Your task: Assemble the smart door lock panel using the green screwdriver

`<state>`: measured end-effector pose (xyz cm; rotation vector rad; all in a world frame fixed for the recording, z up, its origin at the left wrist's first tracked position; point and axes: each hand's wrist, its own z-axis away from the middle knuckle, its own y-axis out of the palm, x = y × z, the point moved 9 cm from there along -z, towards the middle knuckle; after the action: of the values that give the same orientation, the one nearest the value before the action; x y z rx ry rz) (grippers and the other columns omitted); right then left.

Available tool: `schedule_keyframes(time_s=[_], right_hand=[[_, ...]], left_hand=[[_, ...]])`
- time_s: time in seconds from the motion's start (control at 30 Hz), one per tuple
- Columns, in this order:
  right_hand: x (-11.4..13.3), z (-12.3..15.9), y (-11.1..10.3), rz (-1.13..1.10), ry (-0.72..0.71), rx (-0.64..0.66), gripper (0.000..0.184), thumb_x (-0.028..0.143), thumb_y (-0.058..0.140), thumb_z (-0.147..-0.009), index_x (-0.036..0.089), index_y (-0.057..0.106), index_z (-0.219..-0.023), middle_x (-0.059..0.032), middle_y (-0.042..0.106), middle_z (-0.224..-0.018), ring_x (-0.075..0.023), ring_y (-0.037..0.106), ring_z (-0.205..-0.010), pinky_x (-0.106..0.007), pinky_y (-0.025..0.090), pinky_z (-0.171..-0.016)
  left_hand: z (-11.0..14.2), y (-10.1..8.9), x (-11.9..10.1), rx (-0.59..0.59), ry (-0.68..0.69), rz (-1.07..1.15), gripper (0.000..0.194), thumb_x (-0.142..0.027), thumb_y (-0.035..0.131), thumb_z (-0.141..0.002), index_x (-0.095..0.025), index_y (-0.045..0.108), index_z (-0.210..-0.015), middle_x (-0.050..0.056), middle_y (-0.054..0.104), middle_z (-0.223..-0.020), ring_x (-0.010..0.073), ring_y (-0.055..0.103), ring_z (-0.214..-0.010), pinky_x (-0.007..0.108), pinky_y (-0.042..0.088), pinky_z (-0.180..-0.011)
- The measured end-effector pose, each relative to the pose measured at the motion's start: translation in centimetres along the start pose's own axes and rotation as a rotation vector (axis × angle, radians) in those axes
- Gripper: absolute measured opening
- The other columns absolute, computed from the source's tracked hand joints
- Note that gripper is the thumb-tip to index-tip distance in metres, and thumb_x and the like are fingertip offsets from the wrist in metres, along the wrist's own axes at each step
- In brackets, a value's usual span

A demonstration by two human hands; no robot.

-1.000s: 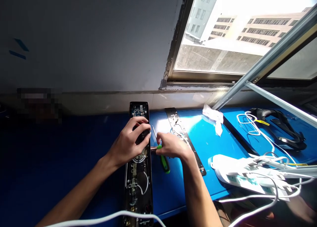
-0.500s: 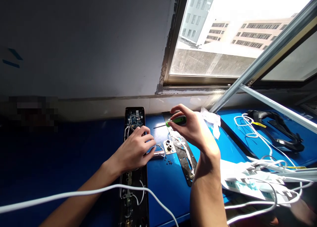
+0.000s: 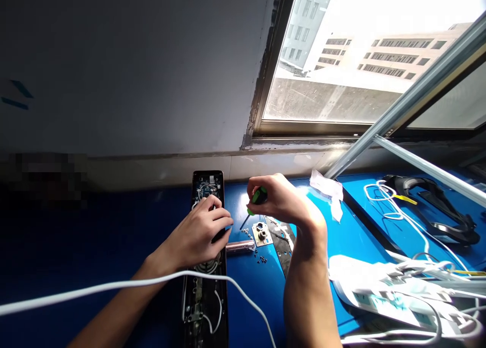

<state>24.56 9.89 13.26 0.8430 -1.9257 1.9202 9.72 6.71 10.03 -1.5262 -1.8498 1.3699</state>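
My right hand point(image 3: 268, 196) grips a green and black screwdriver point(image 3: 259, 196). Its thin shaft slants down and left, the tip close to a small cluster of silver screws or nuts point(image 3: 246, 231) on the blue table. My left hand point(image 3: 207, 229) lies over the middle of a long black device housing point(image 3: 207, 305), fingers curled toward its right edge; what they grip is hidden. A circuit board point(image 3: 208, 187) and wires show inside the open housing. Beside it lie a pinkish cylinder point(image 3: 240, 247), a square metal plate with a round fitting point(image 3: 261, 234) and several dark screws point(image 3: 261, 259).
A long black perforated plate point(image 3: 283, 252) lies partly under my right forearm. A white cable point(image 3: 152, 281) crosses in front. To the right are clear plastic wrapping point(image 3: 328, 188), power strips with cables point(image 3: 383, 292), a black strap-like frame point(image 3: 436, 206) and a metal strut point(image 3: 410, 79).
My right hand has moved left and down, and the screwdriver has swung from nearly level to pointing steeply down at the small silver pieces. The left hand stays over the housing.
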Motion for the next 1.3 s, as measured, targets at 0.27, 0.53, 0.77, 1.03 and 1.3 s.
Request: schedule_keyframes(time_s=[0.27,0.53,0.77,1.03,1.3], right_hand=[[0.3,-0.5,0.4,0.010,-0.018,0.024,0.014,0.016,0.077,-0.073,0.020,0.064,-0.077,0.0055,0.062,-0.068,-0.0096,0.050,-0.064,-0.022,0.041,-0.059],[1.0,0.7,-2.7,-0.187,-0.077,-0.199,0.026,0.023,0.080,-0.079,0.023,0.057,-0.091,0.0040,0.071,-0.073,-0.0114,0.063,-0.063,-0.023,0.048,-0.058],[3.2,3.0,-7.0,-0.348,-0.204,-0.720,0.023,0.024,0.083,-0.081,0.022,0.060,-0.085,0.0056,0.064,-0.068,-0.0094,0.061,-0.054,-0.024,0.051,-0.051],[4.1,3.2,-6.8,-0.420,-0.233,-0.880,0.025,0.025,0.082,-0.081,0.023,0.057,-0.081,0.0055,0.057,-0.073,-0.0069,0.052,-0.052,-0.024,0.044,-0.045],[3.7,2.1,-6.0,-0.518,-0.266,-0.869,0.030,0.028,0.083,-0.081,0.028,0.056,-0.092,0.0066,0.068,-0.070,-0.0098,0.059,-0.048,-0.024,0.048,-0.041]], left_hand=[[0.2,-0.1,0.3,0.014,-0.010,0.056,0.017,-0.016,0.064,-0.096,-0.019,0.077,-0.107,0.008,0.078,-0.104,0.0278,0.057,-0.103,0.043,0.056,-0.086],[1.0,-2.3,2.1,-0.031,-0.090,0.134,0.027,-0.018,0.065,-0.098,-0.018,0.072,-0.124,0.009,0.073,-0.117,0.0243,0.059,-0.111,0.039,0.057,-0.093],[2.0,-4.0,3.8,-0.015,-0.175,0.208,0.031,-0.030,0.073,-0.097,-0.019,0.073,-0.126,0.007,0.075,-0.111,0.0210,0.067,-0.104,0.034,0.059,-0.091],[2.1,-4.5,4.6,-0.145,-0.256,0.312,0.016,-0.027,0.073,-0.097,-0.018,0.081,-0.107,0.004,0.081,-0.099,0.0173,0.076,-0.088,0.027,0.060,-0.081],[3.0,-4.9,6.8,-0.211,-0.506,0.346,0.015,-0.027,0.078,-0.090,-0.022,0.084,-0.104,0.000,0.084,-0.102,0.0209,0.081,-0.092,0.028,0.062,-0.084]])
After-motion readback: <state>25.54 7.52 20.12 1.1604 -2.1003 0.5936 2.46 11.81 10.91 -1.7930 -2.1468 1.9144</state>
